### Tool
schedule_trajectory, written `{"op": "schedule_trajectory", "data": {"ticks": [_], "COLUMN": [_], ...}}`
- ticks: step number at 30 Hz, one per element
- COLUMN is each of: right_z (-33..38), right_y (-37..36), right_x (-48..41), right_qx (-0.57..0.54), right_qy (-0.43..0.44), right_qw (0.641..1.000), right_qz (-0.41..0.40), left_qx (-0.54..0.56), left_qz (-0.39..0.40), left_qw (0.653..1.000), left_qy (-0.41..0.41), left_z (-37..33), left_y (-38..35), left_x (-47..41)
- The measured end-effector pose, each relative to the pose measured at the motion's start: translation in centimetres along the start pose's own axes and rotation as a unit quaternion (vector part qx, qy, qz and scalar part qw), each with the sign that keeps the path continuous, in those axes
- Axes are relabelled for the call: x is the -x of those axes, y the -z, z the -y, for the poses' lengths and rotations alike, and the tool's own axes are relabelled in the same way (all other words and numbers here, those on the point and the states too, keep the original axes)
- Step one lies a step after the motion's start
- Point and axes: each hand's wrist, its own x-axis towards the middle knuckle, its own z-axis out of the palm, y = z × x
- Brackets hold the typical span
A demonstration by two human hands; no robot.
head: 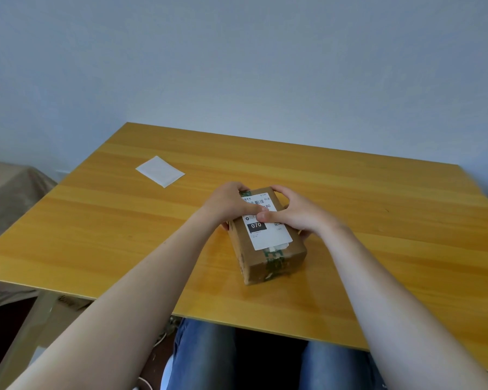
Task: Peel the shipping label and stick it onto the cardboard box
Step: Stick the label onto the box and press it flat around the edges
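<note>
The cardboard box [276, 266] sat on the surface [124, 235] before you, with the shipping label [268, 235] flat on its top. Your left hand [227, 205] and right hand [296, 213] each gripped a side of the box, fingers curled, thumbs pressing the label. A white sheet [160, 171] lay well apart, far left.

The worktop [124, 235] is a yellow-orange wooden board with streaky grain, its far edge by a pale wall. A brown cardboard box [276, 263] lies flat on it near the middle, turned at an angle to the edges. A white rectangular sheet [160, 171] lies flat towards the far left corner, well apart from the box.
</note>
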Motion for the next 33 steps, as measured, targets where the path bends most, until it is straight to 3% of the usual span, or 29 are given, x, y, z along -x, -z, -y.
{"op": "schedule_trajectory", "data": {"ticks": [11,23,28,33], "right_z": [0.3,1.1,1.0,1.0], "right_y": [0.1,0.6,0.2,0.7], "right_x": [-1.5,-2.6,-3.0,-2.7], "right_qx": [-0.009,0.023,0.007,0.005], "right_qy": [0.021,0.043,0.046,0.006], "right_qw": [0.999,0.998,0.996,0.996], "right_qz": [-0.031,-0.041,-0.073,-0.094], "left_qx": [-0.025,-0.030,-0.002,0.081], "left_qz": [-0.039,-0.051,-0.045,-0.059], "left_qw": [0.998,0.997,0.998,0.995], "left_qy": [0.053,0.044,0.044,-0.014], "left_z": [-1.6,-2.3,-2.0,0.0], "left_y": [-0.5,-0.3,0.3,0.2], "left_x": [-1.0,-2.4,-1.9,-2.4]}}
